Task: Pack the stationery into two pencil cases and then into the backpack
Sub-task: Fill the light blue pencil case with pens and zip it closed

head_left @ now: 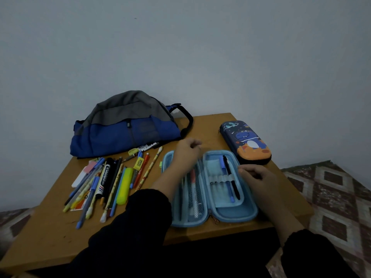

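A light blue pencil case [228, 212] lies open flat on the table in front of me. Its left mesh half holds several pens. Elastic loops in the right half hold a blue pen [226, 173] and a black pen [234, 182]. My left hand [186, 153] hovers, blurred, over the top of the left half with curled fingers; nothing shows in it. My right hand [255, 175] rests at the case's right rim with its fingers curled on the edge. A closed dark blue dinosaur pencil case [247, 141] lies at the back right. The blue and grey backpack [124, 127] lies at the back left.
A pile of loose pens, pencils, markers, a yellow highlighter and erasers [104, 183] covers the left of the wooden table [50, 237]. A wall stands right behind the table. A patterned mat [331, 197] lies on the floor to the right.
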Available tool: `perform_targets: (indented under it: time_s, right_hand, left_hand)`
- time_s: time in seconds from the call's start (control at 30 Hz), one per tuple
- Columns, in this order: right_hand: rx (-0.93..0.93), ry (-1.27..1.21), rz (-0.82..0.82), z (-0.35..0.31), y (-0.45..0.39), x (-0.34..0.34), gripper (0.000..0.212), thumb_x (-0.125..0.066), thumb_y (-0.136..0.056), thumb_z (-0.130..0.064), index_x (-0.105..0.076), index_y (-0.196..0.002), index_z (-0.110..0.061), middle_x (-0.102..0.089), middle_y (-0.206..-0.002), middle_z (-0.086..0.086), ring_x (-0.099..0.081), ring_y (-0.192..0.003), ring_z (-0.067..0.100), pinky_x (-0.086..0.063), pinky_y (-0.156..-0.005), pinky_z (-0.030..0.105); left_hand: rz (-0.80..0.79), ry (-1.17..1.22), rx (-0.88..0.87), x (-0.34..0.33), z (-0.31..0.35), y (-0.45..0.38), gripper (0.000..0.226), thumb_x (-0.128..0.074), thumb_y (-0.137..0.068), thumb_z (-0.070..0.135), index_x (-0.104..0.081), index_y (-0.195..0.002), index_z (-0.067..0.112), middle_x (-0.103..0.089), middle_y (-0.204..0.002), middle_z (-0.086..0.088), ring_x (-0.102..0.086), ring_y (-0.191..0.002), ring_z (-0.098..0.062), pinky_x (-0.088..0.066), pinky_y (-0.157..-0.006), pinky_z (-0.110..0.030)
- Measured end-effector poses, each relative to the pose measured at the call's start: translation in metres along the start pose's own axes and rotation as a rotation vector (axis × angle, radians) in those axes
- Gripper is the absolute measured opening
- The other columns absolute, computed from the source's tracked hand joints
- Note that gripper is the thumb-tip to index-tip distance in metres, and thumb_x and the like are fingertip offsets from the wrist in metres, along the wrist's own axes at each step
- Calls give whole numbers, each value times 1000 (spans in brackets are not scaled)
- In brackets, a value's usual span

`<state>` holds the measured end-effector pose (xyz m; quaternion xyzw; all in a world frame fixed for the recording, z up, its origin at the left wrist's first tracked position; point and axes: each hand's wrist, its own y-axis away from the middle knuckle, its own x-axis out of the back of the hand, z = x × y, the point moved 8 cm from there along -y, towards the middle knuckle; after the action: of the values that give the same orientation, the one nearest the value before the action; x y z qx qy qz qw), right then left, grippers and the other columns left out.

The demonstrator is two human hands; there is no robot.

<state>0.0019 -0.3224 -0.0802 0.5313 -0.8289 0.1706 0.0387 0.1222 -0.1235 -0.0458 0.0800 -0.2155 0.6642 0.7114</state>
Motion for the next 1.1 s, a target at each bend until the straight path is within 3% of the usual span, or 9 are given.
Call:
perform_targets:
  time_s: [0.1, 0.2, 0.3, 0.37, 0.5, 0.67, 0.87, 0.97, 1.1]
  right_hand:
    - [174, 299, -129, -26, 4, -17, 9, -64, -90, -19, -67, -90, -28, -59, -92, -16, -56, -87, 1, -41, -71, 15]
    - [247, 379, -202, -38, 2, -40, 8, -66, -89, -17, -70, -87, -24, -59, -90, -16, -53, -89, -1, -38, -73, 11]
    - [247, 367, -211, -36, -5, -49, 11, -67, -88, -14, -69, -84, -23, -61, -89, -10, -55, -87, 3, -43, -77, 19]
    - [154, 333, -203, -27, -11, -45, 10, -66, -90, -14, -69, -84, -21, -64, -94, -6, -58, -89, 6, -48, -81, 27]
    - [22, 260, -183, -15, -13, -38, 11, -63, -91, -15, -73, -85, -16, -66, -93, -7, -60, -84, 5, -49, -78, 29]
    - [10, 205, -159, -14, -13, -38, 16, -65, -90, -16, -69, -78, -25, -65, -86, -8, -59, -80, 7, -46, -72, 26]
    - [15, 190, -147, -8, -13, -38, 15, -66, -89, -17, -68, -79, -28, -66, -88, -7, -59, -80, 4, -45, -68, 19]
    - [16, 194, -138, -7, -13, -37, 13, -66, -89, -17, -69, -80, -26, -66, -87, -7, -59, -78, 0, -43, -66, 16]
    - [15, 177, -135, -6, -13, -37, 11, -66, -89, -17, -70, -81, -25, -66, -87, -7, -58, -78, -1, -42, -65, 15]
  left_hand:
    - [163, -18, -4, 43, -15, -6, 22, -51, -93, 3, -66, -108, 8, -63, -104, -4, -56, -90, -12, -44, -71, -20]
    - [280, -85, -9, 79, -33, -9, 29, -49, -92, -2, -68, -111, 9, -67, -108, -7, -60, -98, -15, -47, -80, -24]
    - [399, -269, 13, 113, -53, -15, 34, -46, -91, -3, -68, -115, 8, -68, -114, -8, -58, -110, -23, -48, -93, -30]
    - [430, -404, 41, 134, -71, -23, 34, -45, -93, -1, -69, -115, 10, -68, -115, -11, -56, -111, -30, -49, -95, -39]
    - [411, -604, 163, 163, -104, -31, 34, -46, -92, -3, -71, -110, 11, -69, -106, -15, -56, -99, -38, -54, -79, -47]
    - [266, -795, 191, 161, -115, -39, 29, -50, -90, -5, -74, -99, 8, -69, -90, -15, -58, -79, -33, -50, -62, -38]
    - [195, -905, 158, 152, -116, -47, 18, -57, -93, 12, -74, -99, 11, -65, -103, -12, -58, -93, -31, -53, -79, -39]
    - [204, -952, 149, 150, -113, -46, 15, -54, -93, 12, -69, -90, 12, -56, -102, -14, -53, -93, -35, -44, -73, -37]
    - [225, -885, 81, 148, -104, -48, 14, -52, -93, 9, -63, -86, 4, -59, -91, -17, -55, -86, -36, -42, -69, -38]
